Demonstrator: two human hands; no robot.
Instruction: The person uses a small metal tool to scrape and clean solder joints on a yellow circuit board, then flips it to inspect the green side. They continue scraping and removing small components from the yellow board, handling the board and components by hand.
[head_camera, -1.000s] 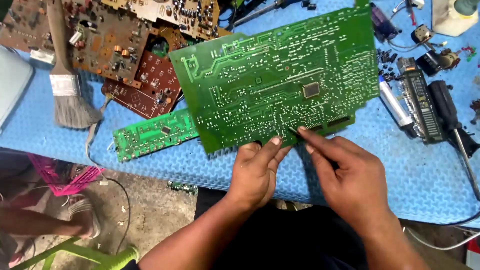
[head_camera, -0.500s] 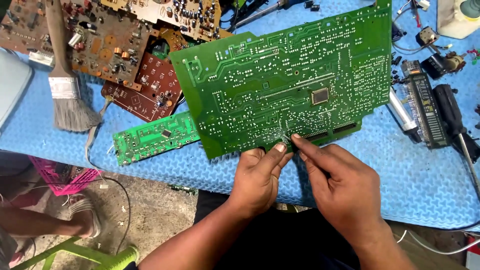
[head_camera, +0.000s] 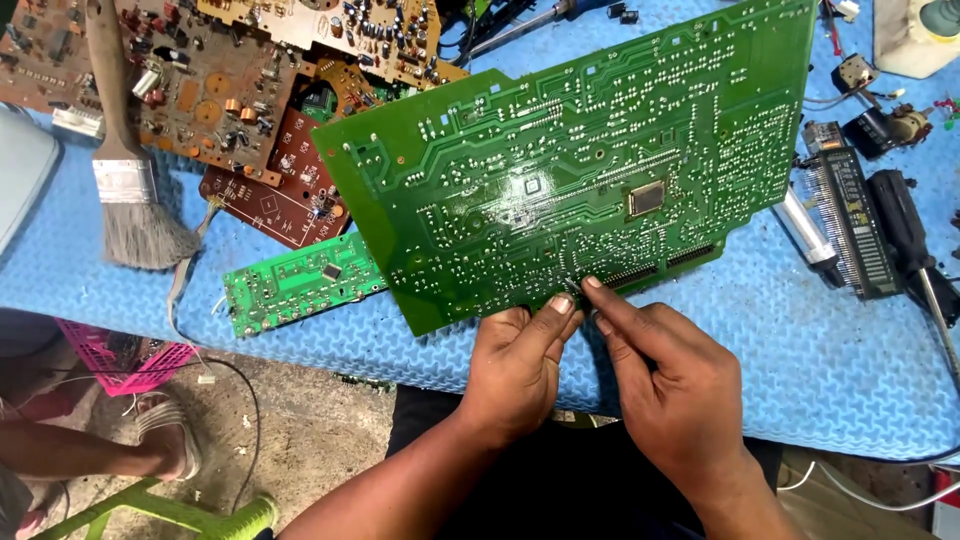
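Head view: green circuit board (head_camera: 560, 170) above both hands, near edge pinched.

Where the left hand (head_camera: 515, 375) and right hand (head_camera: 680, 385) pinch the large green circuit board (head_camera: 570, 170), the tiny part between the fingertips is too small to identify. Beyond the grip, the board's far corner leaves the frame; the brush (head_camera: 125, 170) handle is likewise cropped.

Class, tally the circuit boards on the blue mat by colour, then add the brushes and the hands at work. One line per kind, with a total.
Green circuit boards: 2, the large board and the small board
Brown circuit boards: at least 3, overlapping
Brushes: 1
Hands: 2, left hand, right hand
Total: 8
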